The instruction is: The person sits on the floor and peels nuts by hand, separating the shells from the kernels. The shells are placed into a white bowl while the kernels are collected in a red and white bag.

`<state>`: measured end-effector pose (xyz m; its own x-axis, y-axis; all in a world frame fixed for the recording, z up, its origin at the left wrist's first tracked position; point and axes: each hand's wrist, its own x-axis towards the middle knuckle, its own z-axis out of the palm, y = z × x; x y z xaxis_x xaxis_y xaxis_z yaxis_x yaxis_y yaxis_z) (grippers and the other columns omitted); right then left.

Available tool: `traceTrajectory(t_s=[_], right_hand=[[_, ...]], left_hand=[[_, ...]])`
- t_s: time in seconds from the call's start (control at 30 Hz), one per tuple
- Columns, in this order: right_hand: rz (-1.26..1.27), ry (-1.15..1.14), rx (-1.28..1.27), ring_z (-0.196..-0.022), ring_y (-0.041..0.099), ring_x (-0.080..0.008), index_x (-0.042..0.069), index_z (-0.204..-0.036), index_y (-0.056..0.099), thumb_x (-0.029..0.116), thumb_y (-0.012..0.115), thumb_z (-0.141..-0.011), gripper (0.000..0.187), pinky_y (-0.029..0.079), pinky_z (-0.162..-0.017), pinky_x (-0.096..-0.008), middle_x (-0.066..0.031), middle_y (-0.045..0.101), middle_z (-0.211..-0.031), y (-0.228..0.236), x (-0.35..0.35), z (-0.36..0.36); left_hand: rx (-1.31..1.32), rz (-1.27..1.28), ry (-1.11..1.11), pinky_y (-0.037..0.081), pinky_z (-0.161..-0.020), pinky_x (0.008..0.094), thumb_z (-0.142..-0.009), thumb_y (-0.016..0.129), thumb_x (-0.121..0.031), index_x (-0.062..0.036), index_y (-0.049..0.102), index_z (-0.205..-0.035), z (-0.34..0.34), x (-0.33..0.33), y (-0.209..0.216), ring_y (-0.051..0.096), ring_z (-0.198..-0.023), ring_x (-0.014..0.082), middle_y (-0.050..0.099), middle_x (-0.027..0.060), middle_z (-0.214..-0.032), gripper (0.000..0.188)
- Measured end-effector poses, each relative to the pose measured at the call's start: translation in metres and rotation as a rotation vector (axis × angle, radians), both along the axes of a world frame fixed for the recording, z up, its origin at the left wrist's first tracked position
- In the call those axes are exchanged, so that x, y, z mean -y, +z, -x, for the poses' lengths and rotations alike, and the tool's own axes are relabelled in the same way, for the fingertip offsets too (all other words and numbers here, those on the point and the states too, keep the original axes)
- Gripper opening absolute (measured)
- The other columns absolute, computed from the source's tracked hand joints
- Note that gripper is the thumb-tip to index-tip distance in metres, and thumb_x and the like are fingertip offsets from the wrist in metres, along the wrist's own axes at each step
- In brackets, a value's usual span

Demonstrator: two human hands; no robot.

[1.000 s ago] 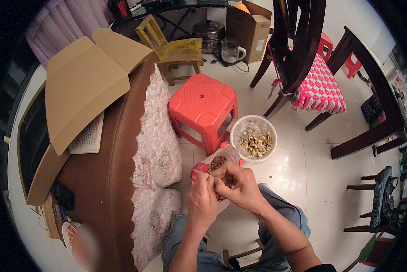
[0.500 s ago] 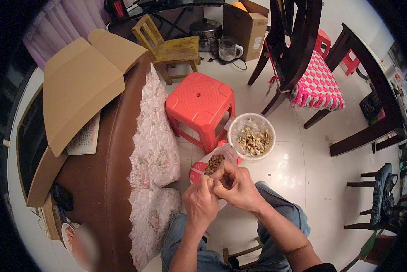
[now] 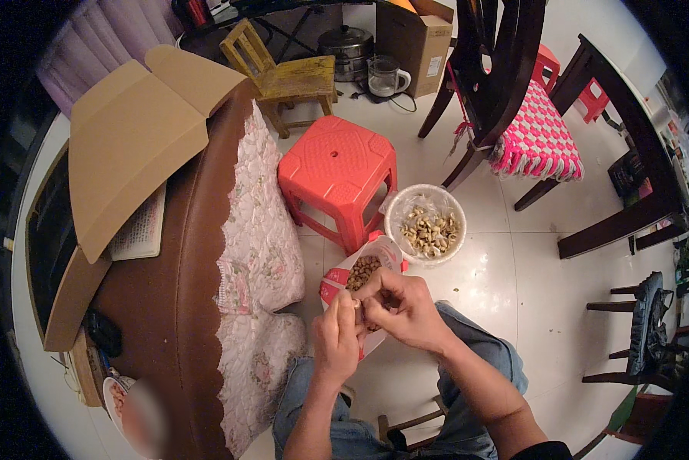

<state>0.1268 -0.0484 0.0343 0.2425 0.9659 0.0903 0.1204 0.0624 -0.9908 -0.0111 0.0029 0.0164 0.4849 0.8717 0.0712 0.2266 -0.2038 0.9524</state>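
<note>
Above pale floor tiles (image 3: 544,291), the left hand (image 3: 337,335) and right hand (image 3: 410,313), grips pinched on what looks like a small nut (image 3: 358,309), work best low over the red-and-white box (image 3: 332,287).

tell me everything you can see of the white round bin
The white bin is round, open-topped and lined with what looks like clear plastic film. Tan, shell-like pieces lie loose inside. It appears upright on the pale floor, right of the red stool and beyond the right hand; no hand touches it.
</note>
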Motion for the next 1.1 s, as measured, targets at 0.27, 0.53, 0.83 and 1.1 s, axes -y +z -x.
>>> traceTrajectory(t_s=[0.27,0.53,0.83,1.1], right_hand=[[0.089,0.114,-0.348,-0.067,0.059,-0.0062,0.000,-0.097,0.060,0.013,0.059,-0.095,0.013,0.049,-0.059,-0.0211,-0.0017,0.063,-0.076,0.009,-0.004,-0.002],[0.066,0.082,-0.371,-0.067,0.060,-0.0063,0.000,-0.097,0.059,0.014,0.058,-0.096,0.014,0.049,-0.059,-0.0209,-0.0021,0.062,-0.077,0.010,-0.005,0.002],[0.095,0.155,-0.373,-0.076,0.066,-0.0126,-0.005,-0.110,0.057,0.012,0.053,-0.098,0.021,0.054,-0.065,-0.0242,-0.0066,0.064,-0.086,0.012,-0.003,-0.003],[0.126,0.155,-0.383,-0.076,0.066,-0.0133,-0.006,-0.109,0.057,0.010,0.054,-0.097,0.021,0.054,-0.066,-0.0244,-0.0075,0.065,-0.087,0.009,-0.003,-0.004]], left_hand=[[0.245,0.498,-0.117,0.031,-0.041,0.0239,-0.104,0.033,-0.029,-0.0050,0.046,-0.077,0.003,-0.008,0.012,0.034,-0.046,0.0073,0.037,-0.0011,-0.058,0.039],[0.286,0.535,-0.077,0.029,-0.042,0.0234,-0.104,0.034,-0.033,-0.0092,0.045,-0.074,0.000,-0.008,0.009,0.030,-0.046,0.0065,0.032,-0.0046,-0.056,0.040],[0.294,0.536,-0.062,0.029,-0.041,0.0209,-0.105,0.037,-0.031,-0.0064,0.047,-0.078,0.001,-0.010,0.014,0.033,-0.047,0.0034,0.036,-0.0045,-0.060,0.037],[0.222,0.419,-0.053,0.030,-0.042,0.0214,-0.104,0.038,-0.028,-0.0048,0.047,-0.078,0.002,-0.009,0.008,0.036,-0.049,0.0035,0.040,-0.0039,-0.060,0.037]])
